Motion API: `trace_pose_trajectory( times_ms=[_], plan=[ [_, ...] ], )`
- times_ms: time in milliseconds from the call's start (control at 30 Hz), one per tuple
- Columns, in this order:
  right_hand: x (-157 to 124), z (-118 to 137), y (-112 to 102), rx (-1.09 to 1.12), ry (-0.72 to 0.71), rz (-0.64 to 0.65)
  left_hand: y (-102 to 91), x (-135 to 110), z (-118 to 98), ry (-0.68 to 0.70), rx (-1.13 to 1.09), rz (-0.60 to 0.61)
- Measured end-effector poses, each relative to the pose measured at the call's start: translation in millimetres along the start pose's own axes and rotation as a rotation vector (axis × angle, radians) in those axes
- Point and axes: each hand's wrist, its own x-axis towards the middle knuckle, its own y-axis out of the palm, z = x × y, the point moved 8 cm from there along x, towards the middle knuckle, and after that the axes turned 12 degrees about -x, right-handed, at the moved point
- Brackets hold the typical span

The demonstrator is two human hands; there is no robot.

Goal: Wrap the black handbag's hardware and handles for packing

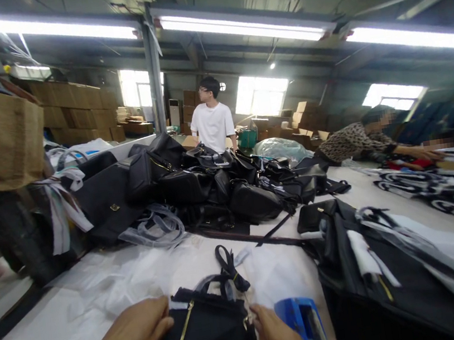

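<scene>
A black bag (216, 334) with a gold zipper lies in front of me at the bottom of the head view, a bundled black strap (229, 271) at its top end. My left hand (134, 332), with a silver bracelet at the wrist, grips the bag's left edge near the upper corner. Closed at the opposite edge, beside a small gold metal fitting, is my right hand (277, 332); its fingers are partly hidden by the bag. Just right of that hand stands a blue tape dispenser (305, 322).
Black bags (256, 197) are heaped across the table. Clear plastic-wrapped straps (161, 224) lie at left, and a large black bag (346, 237) stands close on the right. White sheeting (96, 289) covers the near left. Two people are beyond: one standing, one leaning over striped material (436, 191).
</scene>
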Motion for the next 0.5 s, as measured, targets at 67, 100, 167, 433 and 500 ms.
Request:
trace_pose_trajectory(
  times_ms=[67, 100, 167, 433, 500],
  plan=[
    [29.0, 23.5, -12.0, -0.365, -0.082, 0.011, -2.6, 24.0, -26.6, 0.112, 0.041, -0.054],
    [45.6, 31.1, -15.1, -0.503, -0.108, 0.044, 2.0, 37.9, -39.5, 0.171, 0.051, -0.06],
    [80.6, 39.8, -20.5, -0.608, -0.164, 0.074, 20.9, 69.1, -57.6, 0.235, 0.054, -0.042],
    [161.4, 19.5, 20.1, -0.807, -0.481, 0.287, 109.1, 169.3, -65.5, 0.25, 0.093, 0.11],
    [169.2, 15.9, 28.8, -0.833, -0.516, 0.296, 113.8, 178.9, -62.0, 0.256, 0.082, 0.121]
  ],
)
